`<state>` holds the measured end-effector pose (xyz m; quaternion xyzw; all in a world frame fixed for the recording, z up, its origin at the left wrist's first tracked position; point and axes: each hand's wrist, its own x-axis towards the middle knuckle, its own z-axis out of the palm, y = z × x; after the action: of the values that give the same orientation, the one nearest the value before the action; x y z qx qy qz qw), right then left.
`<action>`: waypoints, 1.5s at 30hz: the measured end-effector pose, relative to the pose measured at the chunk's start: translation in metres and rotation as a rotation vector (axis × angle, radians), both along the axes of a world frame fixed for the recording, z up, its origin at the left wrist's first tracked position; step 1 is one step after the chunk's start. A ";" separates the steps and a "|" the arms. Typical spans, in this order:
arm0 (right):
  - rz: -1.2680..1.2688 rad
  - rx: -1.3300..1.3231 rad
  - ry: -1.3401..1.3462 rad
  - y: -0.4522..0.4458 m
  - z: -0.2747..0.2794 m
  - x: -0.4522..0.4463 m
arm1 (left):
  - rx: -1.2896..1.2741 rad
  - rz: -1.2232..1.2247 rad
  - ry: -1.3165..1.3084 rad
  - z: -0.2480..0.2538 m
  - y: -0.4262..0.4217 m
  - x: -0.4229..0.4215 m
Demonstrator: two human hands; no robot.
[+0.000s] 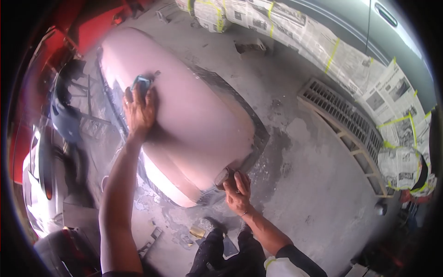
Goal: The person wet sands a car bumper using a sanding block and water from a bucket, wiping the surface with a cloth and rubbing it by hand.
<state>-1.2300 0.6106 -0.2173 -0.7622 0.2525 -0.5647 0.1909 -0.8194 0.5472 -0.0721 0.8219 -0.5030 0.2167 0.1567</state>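
A large pinkish, smooth panel (184, 101) with dark, ragged edges lies across the middle of the view. On its upper left part, my left hand (140, 111) has its fingers on a small blue-green block (141, 83), which touches the surface. At the panel's near right end, my right hand (238, 191) is closed round a dark brownish pad or block (224, 178). The exact kind of either held piece cannot be made out.
Newspaper with yellow tape (295, 25) covers the lower side of a grey-green car (415, 41). A slatted grille (346, 115) lies on the floor at right. Car parts (67, 104) stand at left. My legs are below the panel.
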 end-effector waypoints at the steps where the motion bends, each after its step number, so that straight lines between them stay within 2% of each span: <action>1: 0.022 -0.079 0.078 -0.017 0.016 0.000 | -0.052 0.017 0.035 0.003 -0.001 -0.006; 3: 0.087 -0.227 0.310 -0.083 0.095 0.016 | -0.094 0.045 0.157 0.032 -0.008 -0.034; 4: 0.248 -0.172 0.400 -0.122 0.140 0.035 | -0.105 0.026 0.211 0.037 -0.004 -0.040; 5: 0.251 -0.171 0.470 -0.149 0.172 0.057 | -0.137 0.000 0.177 0.037 -0.002 -0.042; 6: 0.200 -0.163 0.431 -0.169 0.183 0.087 | -0.152 0.014 0.194 0.033 0.003 -0.043; 8: 0.169 -0.114 0.458 -0.158 0.187 0.091 | -0.146 -0.130 0.270 0.040 0.008 -0.032; 9: 0.187 -0.152 0.454 -0.133 0.178 0.072 | -0.189 -0.317 0.325 0.051 0.022 -0.030; 10: 0.199 -0.191 0.440 -0.101 0.160 0.047 | -0.208 -0.305 0.327 0.054 0.026 -0.029; 12: 0.211 -0.358 0.219 -0.044 0.072 0.009 | -0.182 -0.223 0.320 0.054 0.027 -0.038; 13: 0.236 -0.372 0.233 -0.050 0.082 0.013 | -0.157 -0.190 0.351 0.056 0.026 -0.040; 14: 0.242 -0.390 0.357 -0.062 0.103 0.025 | -0.171 -0.170 0.339 0.053 0.025 -0.039; 16: 0.350 -0.433 0.623 -0.099 0.178 0.074 | -0.166 -0.151 0.349 0.052 0.026 -0.039; 18: 0.500 -0.259 0.612 -0.144 0.209 0.147 | -0.181 -0.144 0.396 0.048 0.028 -0.043; 20: 0.360 -0.269 0.617 -0.134 0.213 0.162 | -0.174 -0.147 0.365 0.052 0.027 -0.039; 22: 0.396 -0.331 0.709 -0.095 0.199 0.101 | -0.208 -0.140 0.395 0.053 0.031 -0.040; 24: 0.263 -0.372 0.478 -0.054 0.121 0.042 | -0.206 -0.156 0.409 0.056 0.030 -0.040; 27: 0.177 -0.344 0.624 -0.062 0.172 0.085 | -0.281 -0.183 0.379 0.053 0.027 -0.030; 28: 0.226 -0.205 0.613 -0.074 0.200 0.120 | -0.336 -0.206 0.372 0.046 0.027 -0.036; 30: 0.162 -0.249 0.635 -0.086 0.216 0.161 | -0.363 -0.221 0.369 0.047 0.028 -0.033; 32: 0.228 -0.247 0.639 -0.077 0.197 0.123 | -0.393 -0.231 0.399 0.045 0.029 -0.034; 34: 0.106 -0.269 0.582 -0.043 0.147 0.060 | -0.363 -0.223 0.397 0.053 0.030 -0.031; 37: 0.038 -0.163 0.584 -0.039 0.168 0.091 | -0.320 -0.202 0.416 0.051 0.033 -0.036; 40: 0.073 -0.177 0.688 -0.064 0.220 0.162 | -0.350 -0.206 0.423 0.044 0.030 -0.038; 42: 0.076 -0.217 0.649 -0.057 0.195 0.133 | -0.382 -0.233 0.414 0.045 0.030 -0.035; 43: 0.063 -0.245 0.634 -0.038 0.173 0.090 | -0.357 -0.216 0.413 0.048 0.030 -0.036; 45: 0.050 -0.274 0.615 -0.017 0.177 0.081 | -0.306 -0.180 0.410 0.049 0.030 -0.035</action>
<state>-1.1491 0.5934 -0.0402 -0.9214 0.2011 -0.3323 0.0152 -0.8546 0.5777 -0.0229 0.7673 -0.4933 0.1041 0.3963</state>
